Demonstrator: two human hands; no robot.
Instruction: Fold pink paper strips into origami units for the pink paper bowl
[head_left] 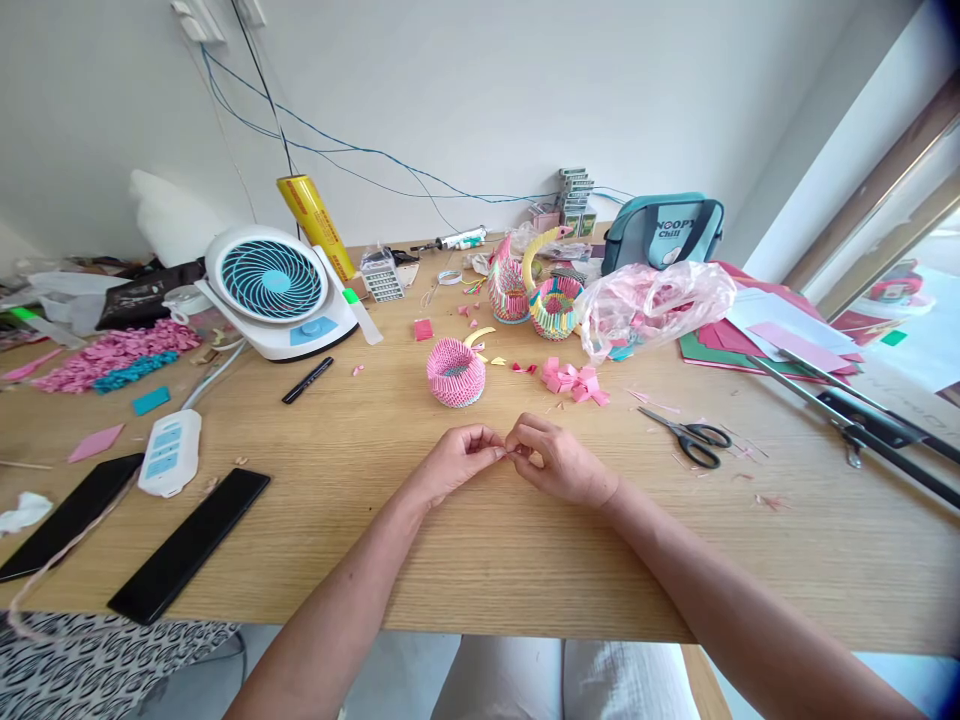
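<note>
My left hand (pixel 466 460) and my right hand (pixel 553 458) meet fingertip to fingertip above the wooden table. Both are closed in a pinch, and whatever lies between the fingertips is too small and hidden to name. Just beyond them stands a round pink basket of folded paper (pixel 456 372), with a curved yellow piece (pixel 480 337) behind it. Pink paper strips (pixel 575 381) lie in a pile past my right hand. Farther back are two multicoloured paper models, one pink-sided (pixel 508 290) and one with a yellow curved neck (pixel 556 306).
Scissors (pixel 688 436) lie to the right, near a paper cutter (pixel 862 420) and coloured sheets (pixel 720 345). A plastic bag (pixel 656 300) sits before a teal bag (pixel 663 232). On the left are a fan (pixel 274 290), a power strip (pixel 171 453), a marker (pixel 307 380) and a black phone-like slab (pixel 189 545).
</note>
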